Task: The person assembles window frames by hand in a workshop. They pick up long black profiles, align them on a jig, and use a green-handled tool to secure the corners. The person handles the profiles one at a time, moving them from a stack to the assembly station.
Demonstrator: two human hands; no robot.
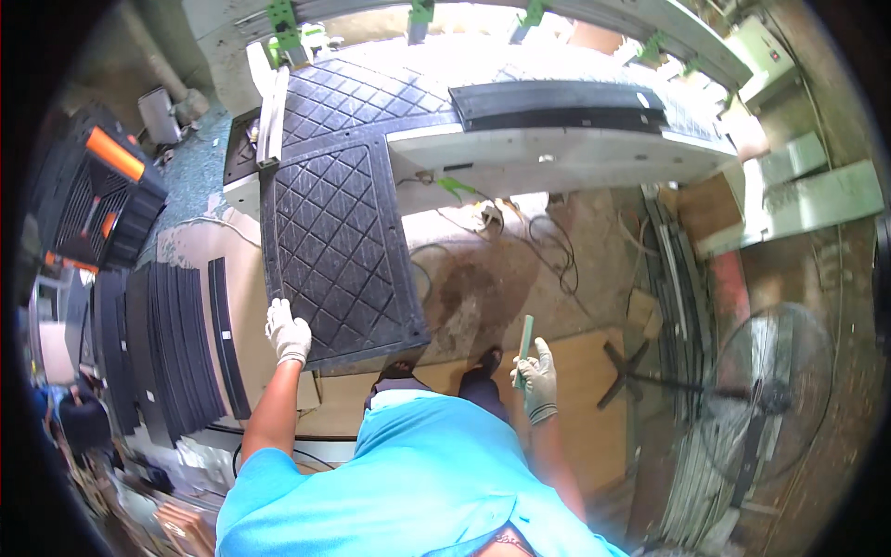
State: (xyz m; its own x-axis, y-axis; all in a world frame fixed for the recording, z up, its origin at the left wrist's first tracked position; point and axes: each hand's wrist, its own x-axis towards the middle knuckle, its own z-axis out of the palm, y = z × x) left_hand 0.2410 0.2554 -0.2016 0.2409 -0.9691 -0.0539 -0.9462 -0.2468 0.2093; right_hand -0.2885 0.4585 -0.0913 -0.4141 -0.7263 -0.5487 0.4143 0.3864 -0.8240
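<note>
My left hand (289, 333), in a white glove, rests at the near left corner of a bench extension topped with a black diamond-patterned mat (336, 237). Its fingers are stretched out with nothing in them. Off to the right of that mat, my right hand (537, 382), gloved too, is closed round a slim pale-green stick (526, 336) that points up and away from me. What the stick is exactly, I cannot tell. Across the mat-covered bench at the back lie long dark strips (557, 105), side by side.
Several long black strips (176, 343) stand in a row at left, below a black-and-orange case (111, 190). Cables (552, 246) trail over the floor under the bench. A standing fan (770, 395) and stacked lengths (682, 288) are at right. Green clamps (420, 14) line the far rail.
</note>
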